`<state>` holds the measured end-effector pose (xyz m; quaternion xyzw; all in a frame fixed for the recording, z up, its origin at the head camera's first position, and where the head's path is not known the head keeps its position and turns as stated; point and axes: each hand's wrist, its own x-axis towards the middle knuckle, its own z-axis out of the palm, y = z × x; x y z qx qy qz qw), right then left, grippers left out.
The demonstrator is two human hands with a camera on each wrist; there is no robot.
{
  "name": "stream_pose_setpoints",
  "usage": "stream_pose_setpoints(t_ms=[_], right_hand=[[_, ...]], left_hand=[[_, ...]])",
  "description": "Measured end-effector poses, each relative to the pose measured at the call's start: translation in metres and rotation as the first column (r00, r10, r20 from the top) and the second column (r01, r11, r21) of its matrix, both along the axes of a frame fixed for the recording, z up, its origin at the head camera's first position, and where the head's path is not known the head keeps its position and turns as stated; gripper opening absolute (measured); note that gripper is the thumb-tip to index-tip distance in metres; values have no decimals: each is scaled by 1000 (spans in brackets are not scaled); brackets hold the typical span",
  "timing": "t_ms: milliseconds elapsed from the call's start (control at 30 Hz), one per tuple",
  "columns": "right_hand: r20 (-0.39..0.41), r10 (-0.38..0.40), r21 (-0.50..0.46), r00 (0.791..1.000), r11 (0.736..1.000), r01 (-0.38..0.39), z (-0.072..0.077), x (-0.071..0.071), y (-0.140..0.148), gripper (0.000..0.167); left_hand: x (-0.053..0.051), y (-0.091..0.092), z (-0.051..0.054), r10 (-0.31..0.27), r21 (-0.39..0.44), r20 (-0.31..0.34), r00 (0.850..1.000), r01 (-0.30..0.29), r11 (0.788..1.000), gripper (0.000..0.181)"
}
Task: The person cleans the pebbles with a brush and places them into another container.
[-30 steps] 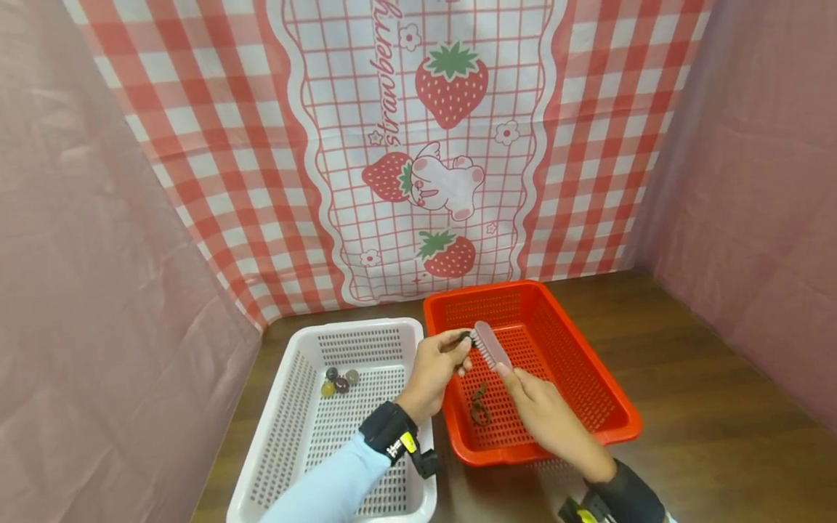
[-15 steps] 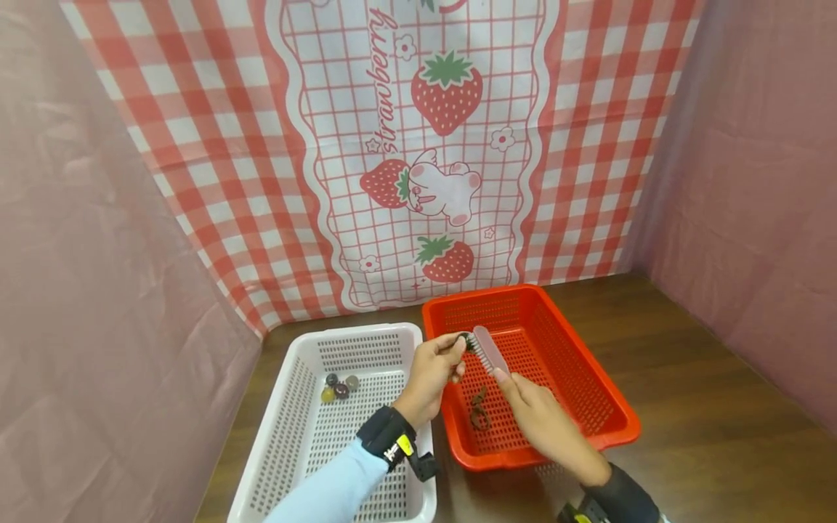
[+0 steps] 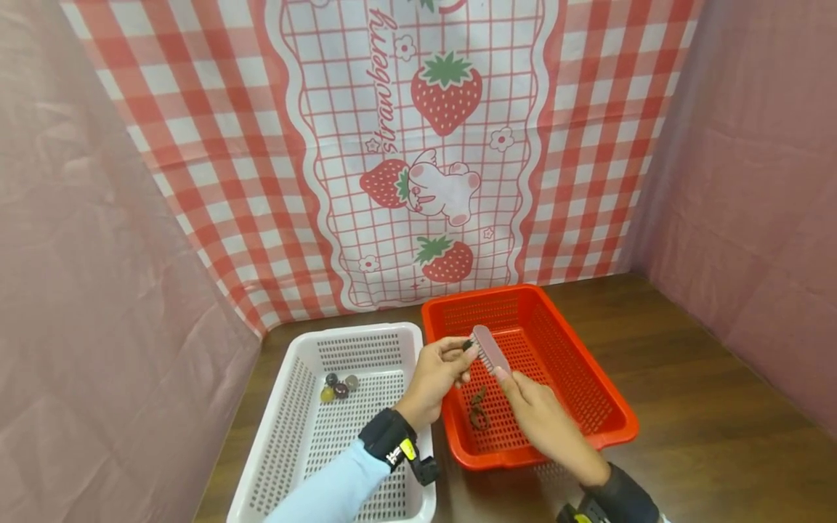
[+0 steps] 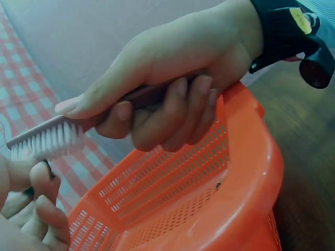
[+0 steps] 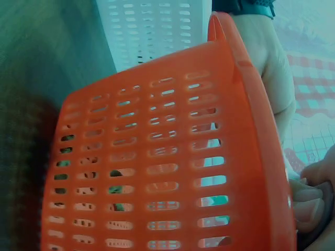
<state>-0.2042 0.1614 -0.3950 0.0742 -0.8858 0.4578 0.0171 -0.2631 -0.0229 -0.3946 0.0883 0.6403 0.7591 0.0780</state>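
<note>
My right hand (image 3: pixel 539 414) grips a pink brush (image 3: pixel 490 349) by its handle, with the thumb laid along its back. The white bristles (image 4: pixel 49 141) face my left hand (image 3: pixel 433 374), over the left side of the red basket (image 3: pixel 567 349). Between thumb and fingertips, the left hand pinches a small dark piece (image 3: pixel 467 346), mostly hidden by the fingers. Its kind cannot be told. The bristles are at or against this piece. In the right wrist view the basket's wall (image 5: pixel 251 157) covers much of the scene, and only part of the right hand (image 5: pixel 309 209) shows.
Several small rounded stones (image 3: pixel 341 390), yellow, dark red and grey among them, lie in the white basket (image 3: pixel 360 329) at left. Brown curled pieces (image 3: pixel 479 415) lie in the red basket. Both stand on a wooden table (image 3: pixel 713 407) before a strawberry-print cloth (image 3: pixel 451 167).
The left hand's fingers have shifted and turned around the dark piece, covering more of it. The brush stays at it with only slight movement. The head view has tilted up a little.
</note>
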Motion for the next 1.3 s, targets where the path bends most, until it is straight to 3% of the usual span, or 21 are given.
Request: stream_pose_setpoints(t_ms=[133, 267, 333, 533, 733, 967, 1067, 1200, 1300], right_hand=[[-45, -38, -17, 998, 999, 37, 3, -2, -2, 48], [-8, -10, -24, 1000, 1000, 9, 5, 0, -2, 48], [6, -5, -20, 1000, 1000, 5, 5, 0, -2, 47], [-43, -40, -35, 998, 999, 39, 5, -1, -3, 48], [-31, -33, -31, 999, 999, 32, 4, 0, -3, 48], [-26, -47, -20, 999, 999, 47, 1, 1, -1, 47], [-12, -38, -24, 999, 999, 38, 1, 2, -1, 47], [2, -17, -19, 1000, 1000, 17, 0, 3, -1, 47], [-30, -19, -19, 999, 1000, 18, 0, 1, -1, 46]], left_hand=[[2, 1, 2, -46, -3, 1, 999, 46, 999, 31], [1, 1, 4, 30, 68, 15, 999, -31, 997, 31], [1, 1, 3, 40, 77, 22, 999, -42, 996, 32], [2, 1, 2, -97, -13, 3, 995, 97, 995, 32], [0, -4, 5, -119, -69, -42, 992, 116, 991, 29], [0, -8, 8, -223, -61, -64, 973, 219, 974, 35], [0, -8, 7, -222, -46, -45, 974, 220, 974, 37], [0, -7, 6, -165, 16, 1, 986, 165, 986, 37], [0, -5, 5, -189, 1, 20, 982, 189, 982, 37]])
